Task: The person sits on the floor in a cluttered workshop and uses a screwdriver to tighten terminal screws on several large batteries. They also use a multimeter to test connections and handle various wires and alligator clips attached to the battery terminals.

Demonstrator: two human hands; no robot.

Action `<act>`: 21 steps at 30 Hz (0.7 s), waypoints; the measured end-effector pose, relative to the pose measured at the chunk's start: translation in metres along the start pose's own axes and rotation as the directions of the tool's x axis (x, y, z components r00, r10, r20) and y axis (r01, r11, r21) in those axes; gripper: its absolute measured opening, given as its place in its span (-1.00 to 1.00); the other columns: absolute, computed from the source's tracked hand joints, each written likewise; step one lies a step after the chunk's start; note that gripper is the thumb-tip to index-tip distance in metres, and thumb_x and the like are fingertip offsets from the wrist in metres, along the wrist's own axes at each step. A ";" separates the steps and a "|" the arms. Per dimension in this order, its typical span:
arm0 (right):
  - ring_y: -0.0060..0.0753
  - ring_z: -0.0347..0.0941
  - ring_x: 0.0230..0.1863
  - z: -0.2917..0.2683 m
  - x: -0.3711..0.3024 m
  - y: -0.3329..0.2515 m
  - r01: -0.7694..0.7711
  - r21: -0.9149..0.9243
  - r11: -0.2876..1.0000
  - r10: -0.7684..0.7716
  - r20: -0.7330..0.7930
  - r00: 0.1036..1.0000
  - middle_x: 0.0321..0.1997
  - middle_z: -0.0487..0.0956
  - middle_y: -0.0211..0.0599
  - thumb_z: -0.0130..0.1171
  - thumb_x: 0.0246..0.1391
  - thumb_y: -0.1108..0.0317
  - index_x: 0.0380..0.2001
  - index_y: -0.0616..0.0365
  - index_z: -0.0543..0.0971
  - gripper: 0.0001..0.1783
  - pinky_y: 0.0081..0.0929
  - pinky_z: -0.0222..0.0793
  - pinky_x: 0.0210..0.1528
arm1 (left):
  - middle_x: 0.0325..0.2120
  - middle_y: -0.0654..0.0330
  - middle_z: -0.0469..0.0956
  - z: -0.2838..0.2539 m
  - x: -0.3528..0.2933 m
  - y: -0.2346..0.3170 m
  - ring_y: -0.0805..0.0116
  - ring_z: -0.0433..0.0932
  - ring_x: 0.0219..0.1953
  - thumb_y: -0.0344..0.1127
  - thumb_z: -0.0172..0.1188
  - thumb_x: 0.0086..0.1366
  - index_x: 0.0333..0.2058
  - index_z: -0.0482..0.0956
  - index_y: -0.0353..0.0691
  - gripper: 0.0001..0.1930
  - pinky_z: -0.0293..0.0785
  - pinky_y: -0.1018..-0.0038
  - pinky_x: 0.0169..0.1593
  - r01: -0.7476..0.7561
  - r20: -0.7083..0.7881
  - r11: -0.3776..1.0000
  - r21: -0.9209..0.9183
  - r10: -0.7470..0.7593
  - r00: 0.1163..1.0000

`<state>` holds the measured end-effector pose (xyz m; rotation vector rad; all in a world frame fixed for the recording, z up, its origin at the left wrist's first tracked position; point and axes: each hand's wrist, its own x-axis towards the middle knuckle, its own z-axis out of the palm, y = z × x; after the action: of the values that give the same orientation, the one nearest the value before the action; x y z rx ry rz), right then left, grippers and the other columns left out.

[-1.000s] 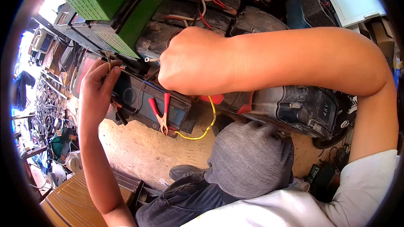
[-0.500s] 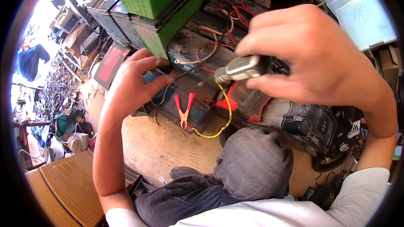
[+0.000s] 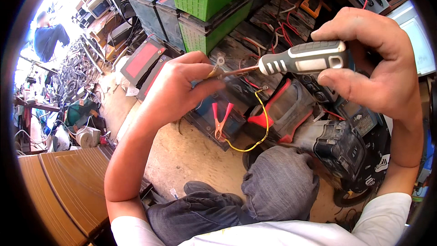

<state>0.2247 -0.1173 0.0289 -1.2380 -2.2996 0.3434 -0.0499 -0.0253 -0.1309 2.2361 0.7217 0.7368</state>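
Note:
A screwdriver (image 3: pixel 314 59) with a grey-and-white handle lies across the space between my hands, its shaft toward the left. My right hand (image 3: pixel 378 64) is around the butt end; its thumb and forefinger stand a little off the handle. My left hand (image 3: pixel 182 86) pinches near the shaft's tip, where a lead with a ring terminal (image 3: pixel 220 60) sticks up from the fingers. Whether those fingers also grip the shaft is unclear. Below hangs a red-handled crocodile clip (image 3: pixel 221 123) on a yellow wire (image 3: pixel 265 123), whose other end has a ring terminal beside a red-and-grey case (image 3: pixel 291 111).
Stacked green-and-black batteries (image 3: pixel 209 18) stand beyond my left hand. A scuffed black battery case (image 3: pixel 341 148) is at the right, near my knee (image 3: pixel 280 182). A brown ribbed panel (image 3: pixel 68 191) lies lower left. Cables heap at the far left, near another person (image 3: pixel 48 41).
My view has shifted, so the surroundings sit farther right. The screwdriver has turned nearly level, its shaft now reaching my left fingers. My right thumb and forefinger have spread around its handle.

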 end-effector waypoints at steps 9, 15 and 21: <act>-0.82 0.27 -0.52 0.009 0.009 0.014 0.068 0.059 0.996 -0.068 -0.007 0.998 -0.36 0.55 -0.48 0.44 -0.14 0.44 -0.19 0.28 0.59 -0.61 -0.79 0.13 -0.52 | -0.47 0.32 0.42 -0.007 0.002 -0.008 0.53 0.38 -0.38 -0.44 0.31 0.19 -0.26 0.64 -0.36 -0.84 0.31 0.57 -0.30 0.101 -0.127 0.964 -0.247 -0.136 0.983; -0.76 0.37 -0.50 0.018 0.018 0.015 -0.291 0.339 0.895 0.320 -0.033 0.947 -0.34 0.58 -0.44 0.37 0.00 0.36 -0.17 0.30 0.60 -0.67 -0.76 0.28 -0.48 | -0.53 0.27 0.28 -0.005 0.002 -0.011 0.51 0.31 -0.49 -0.43 0.29 0.20 -0.23 0.61 -0.38 -0.82 0.26 0.53 -0.40 -0.014 -0.168 0.985 -0.173 -0.015 0.986; -0.71 0.47 -0.39 0.027 0.014 0.038 -0.334 0.514 0.790 0.350 0.069 0.934 -0.26 0.62 -0.36 0.34 0.03 0.39 -0.05 0.32 0.54 -0.59 -0.69 0.43 -0.33 | -0.53 0.23 0.32 -0.010 0.003 -0.012 0.44 0.37 -0.48 -0.44 0.29 0.19 -0.24 0.62 -0.38 -0.82 0.31 0.50 -0.39 -0.014 -0.182 0.993 -0.115 -0.007 0.983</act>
<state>0.2305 -0.0837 -0.0061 -1.3402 -1.7604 0.9981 -0.0579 -0.0123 -0.1325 2.0841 0.7422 0.9698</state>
